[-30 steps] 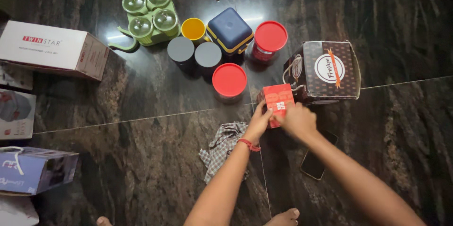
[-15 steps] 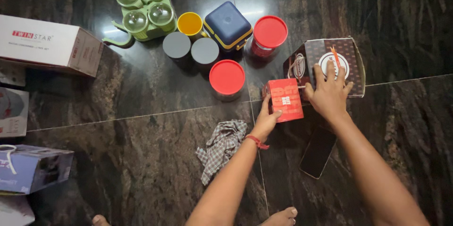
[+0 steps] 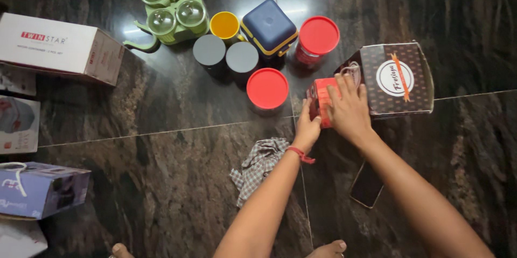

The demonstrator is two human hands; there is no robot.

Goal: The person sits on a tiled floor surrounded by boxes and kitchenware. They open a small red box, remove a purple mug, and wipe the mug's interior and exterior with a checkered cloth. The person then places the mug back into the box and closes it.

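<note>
- Your right hand (image 3: 350,108) lies flat over the top of the small red box (image 3: 322,96), fingers spread, pressing down; grip closed on the box from above.
- Your left hand (image 3: 307,129) braces the same box from its lower left side, thumb and fingers against the face; between the two hands it looks pinned, not lifted.
- The red box sits right of frame centre, touching the open left end of the dark patterned carton (image 3: 397,79). Lined up with that opening, so it reads as part way in or out; can't tell which.
- Carton lies on its side on the dark stone floor (image 3: 161,102). A pale cord loop shows at its mouth; rest of the inside is hidden.
- Dark phone (image 3: 367,185) flat on the floor under your right forearm; checked cloth (image 3: 258,166) crumpled beside your left forearm.
- Upper centre, a tight cluster of containers: green four-cup holder (image 3: 171,5) with clear domed lids, open yellow cup (image 3: 224,25) with nothing visible inside, two grey-lidded tubs (image 3: 225,54), navy square box (image 3: 269,27), two red-lidded jars (image 3: 293,61). Lidded ones: contents not visible.
- Left edge: long white carton (image 3: 59,47) and a blue box with a handle (image 3: 43,189), both closed.
</note>
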